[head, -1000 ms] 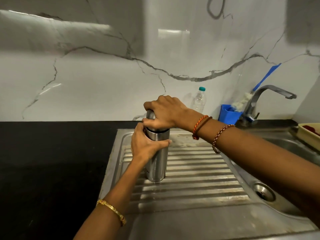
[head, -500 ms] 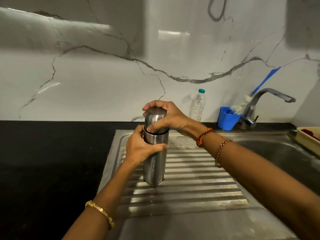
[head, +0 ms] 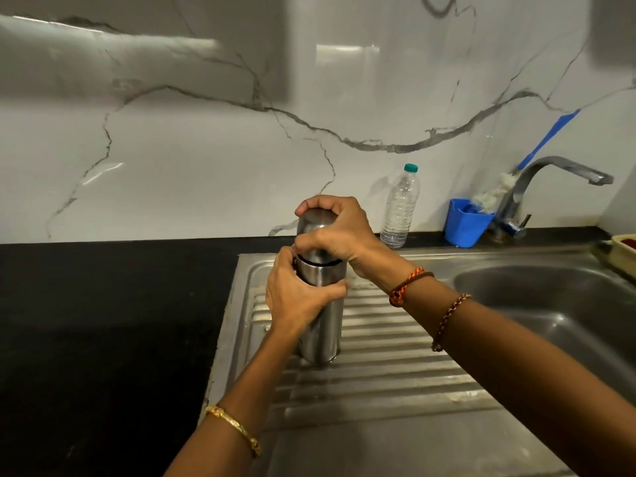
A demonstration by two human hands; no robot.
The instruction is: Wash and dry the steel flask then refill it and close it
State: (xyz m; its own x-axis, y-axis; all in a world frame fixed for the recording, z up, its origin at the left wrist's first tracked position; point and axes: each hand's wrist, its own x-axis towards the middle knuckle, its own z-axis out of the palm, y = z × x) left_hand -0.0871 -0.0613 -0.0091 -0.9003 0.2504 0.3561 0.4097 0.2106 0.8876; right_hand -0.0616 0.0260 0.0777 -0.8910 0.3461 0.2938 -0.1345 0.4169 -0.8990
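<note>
Both hands are on the steel flask [head: 321, 315], which stands upright on the ribbed draining board [head: 395, 366] of the steel sink [head: 550, 304]. The left hand [head: 296, 297] wraps around the flask's body just below the cap, thumb across the front and fingers curled behind. The right hand [head: 339, 232] comes in from the sink-basin side and grips the flask's cap [head: 315, 223] from above, fingers curled over the domed top and thumb pressed against the cap's near side. A thin dark gap shows between the cap and the flask body. A gold bangle [head: 235, 426] circles the left forearm, and two braided thread bands [head: 409, 285] sit on the right wrist and forearm.

Behind the flask and toward the basin side, a clear plastic bottle [head: 401, 208] with a teal cap stands against the marble-patterned wall [head: 206, 166]. Further along from the flask in that direction is a blue plastic holder [head: 466, 223] with a white brush head and blue handle sticking out, and just beyond it the chrome tap [head: 550, 177]. On the flask's other side stretches the black desk [head: 103, 339]. At the far edge past the basin, part of a cream tray [head: 624, 251] shows.
</note>
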